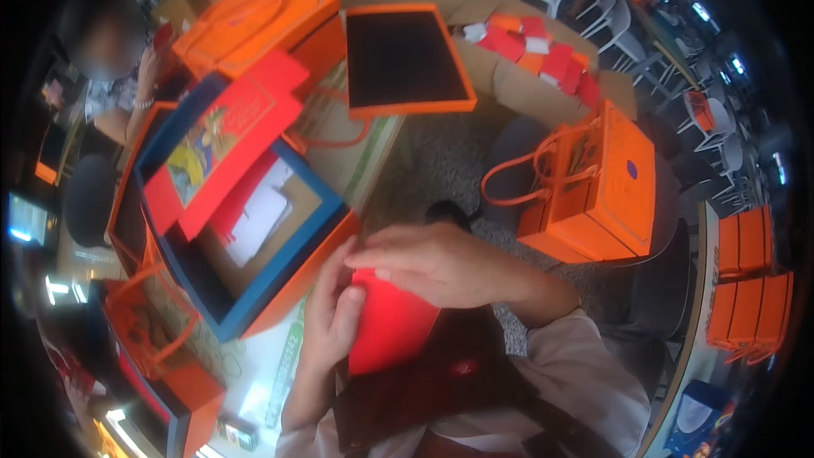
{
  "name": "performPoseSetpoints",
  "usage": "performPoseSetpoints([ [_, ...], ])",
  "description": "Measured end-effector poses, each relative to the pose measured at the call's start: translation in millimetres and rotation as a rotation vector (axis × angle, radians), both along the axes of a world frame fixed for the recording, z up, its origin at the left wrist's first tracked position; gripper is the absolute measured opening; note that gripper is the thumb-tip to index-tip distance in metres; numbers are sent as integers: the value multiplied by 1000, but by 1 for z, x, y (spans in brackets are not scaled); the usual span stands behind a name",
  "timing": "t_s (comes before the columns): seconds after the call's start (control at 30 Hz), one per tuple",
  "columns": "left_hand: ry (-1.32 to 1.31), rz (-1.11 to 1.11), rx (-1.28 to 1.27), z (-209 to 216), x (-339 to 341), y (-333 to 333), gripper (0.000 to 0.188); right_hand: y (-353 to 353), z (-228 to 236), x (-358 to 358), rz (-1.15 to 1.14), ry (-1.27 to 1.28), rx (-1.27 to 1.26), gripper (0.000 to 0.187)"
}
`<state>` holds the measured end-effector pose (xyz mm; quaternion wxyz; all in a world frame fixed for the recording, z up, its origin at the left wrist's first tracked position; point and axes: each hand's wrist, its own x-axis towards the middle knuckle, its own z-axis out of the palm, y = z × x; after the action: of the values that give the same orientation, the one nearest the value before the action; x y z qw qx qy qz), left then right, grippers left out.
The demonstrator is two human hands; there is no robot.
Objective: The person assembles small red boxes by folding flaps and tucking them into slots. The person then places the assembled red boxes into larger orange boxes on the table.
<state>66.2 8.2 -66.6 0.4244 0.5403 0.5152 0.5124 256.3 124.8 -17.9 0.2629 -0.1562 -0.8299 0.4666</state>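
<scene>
Close to my body, a flat red packet (388,331) is held upright between my two hands. My left hand (331,322) grips its left side, with the thumb lying on the face nearest me. My right hand (432,265) reaches across the top edge, its fingers bent and pressed close to the left fingertips. The right fingertips partly hide the packet's upper edge. Just left of my hands stands an open orange box with a blue rim (287,270). White cards (259,227) and red pieces lie inside it, and a red printed panel (242,123) leans over it.
An orange tray with a black inside (407,59) sits at the table's far edge. Beyond it, a cardboard carton (530,93) holds red and white packets. An orange handbag-shaped box (585,191) rests on a chair at right. Across the table at left is another person (119,110).
</scene>
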Motion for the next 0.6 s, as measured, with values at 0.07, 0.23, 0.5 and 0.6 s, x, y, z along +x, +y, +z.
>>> performPoseSetpoints([
  [0.07,21,15,3,-1,-2,4,59,4,-1,-1,24,-33,-12,34],
  [0.23,-3,31,37,3,1,8,55,-7,6,-3,-132,-95,25,25],
  [0.5,-22,65,92,-8,-4,6,46,-11,1,-9,-120,-90,129,23],
  [0.6,-71,72,69,-10,-3,5,46,-11,-4,-6,-113,-3,209,24],
])
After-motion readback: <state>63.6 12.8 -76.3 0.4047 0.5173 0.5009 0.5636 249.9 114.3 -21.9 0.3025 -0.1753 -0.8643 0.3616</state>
